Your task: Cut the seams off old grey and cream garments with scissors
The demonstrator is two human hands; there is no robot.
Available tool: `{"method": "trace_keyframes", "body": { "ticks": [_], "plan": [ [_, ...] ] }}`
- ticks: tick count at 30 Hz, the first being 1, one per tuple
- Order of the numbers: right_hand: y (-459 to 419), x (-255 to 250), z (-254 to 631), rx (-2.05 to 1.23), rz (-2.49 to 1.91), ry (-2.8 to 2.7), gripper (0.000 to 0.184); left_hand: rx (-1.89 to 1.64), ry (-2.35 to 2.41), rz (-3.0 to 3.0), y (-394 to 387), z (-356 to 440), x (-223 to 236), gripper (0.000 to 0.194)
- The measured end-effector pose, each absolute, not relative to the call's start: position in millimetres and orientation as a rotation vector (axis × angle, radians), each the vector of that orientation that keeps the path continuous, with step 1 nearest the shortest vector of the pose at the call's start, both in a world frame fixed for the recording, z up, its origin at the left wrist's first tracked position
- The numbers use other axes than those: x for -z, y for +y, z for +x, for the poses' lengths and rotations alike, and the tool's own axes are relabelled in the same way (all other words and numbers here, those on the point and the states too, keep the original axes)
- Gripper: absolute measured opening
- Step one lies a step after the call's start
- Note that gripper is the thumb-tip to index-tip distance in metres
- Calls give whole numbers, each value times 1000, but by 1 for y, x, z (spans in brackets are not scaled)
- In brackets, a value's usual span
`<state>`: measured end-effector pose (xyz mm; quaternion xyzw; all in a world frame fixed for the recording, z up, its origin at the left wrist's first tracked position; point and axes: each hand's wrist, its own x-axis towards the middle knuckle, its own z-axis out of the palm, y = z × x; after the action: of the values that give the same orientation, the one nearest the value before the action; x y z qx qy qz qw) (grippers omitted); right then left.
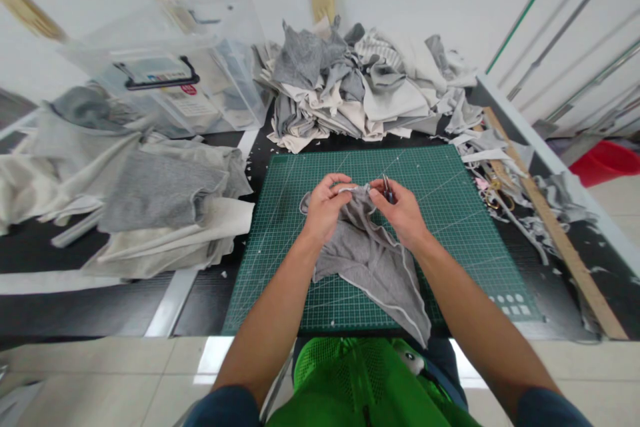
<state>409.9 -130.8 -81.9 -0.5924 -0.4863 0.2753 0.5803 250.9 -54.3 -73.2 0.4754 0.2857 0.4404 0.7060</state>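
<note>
A grey fabric piece with pale stitched edges hangs in folds over the green cutting mat, one corner draping past the front edge. At its gathered upper edge, my left hand pinches the cloth between thumb and fingers. Opposite it, a short way to the right, my right hand pinches the same edge. Tucked in the right hand is a small dark tool with metal tips, which looks like thread snips; its lower part is hidden by the fingers.
Stacked grey and cream fabric lies to the left, with a clear plastic box behind. A heap of cloth pieces rises beyond the mat. On the right are a wooden ruler, offcuts and gold-coloured scissors. A red bucket stands beyond.
</note>
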Motion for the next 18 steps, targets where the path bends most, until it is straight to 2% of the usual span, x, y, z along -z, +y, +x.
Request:
{"method": "trace_keyframes", "body": {
  "ticks": [9, 15, 18],
  "plan": [
    [-134, 77, 404, -749, -1315, -1079, 32, -833, 599, 1047, -58, 250, 68, 38],
    [-136, 68, 397, -737, -1338, -1095, 41, -865, 599, 1050, -60, 251, 71, 35],
    [-136, 71, 397, -726, -1308, -1084, 35, -894, 610, 1031, -60, 251, 69, 32]
  ]
}}
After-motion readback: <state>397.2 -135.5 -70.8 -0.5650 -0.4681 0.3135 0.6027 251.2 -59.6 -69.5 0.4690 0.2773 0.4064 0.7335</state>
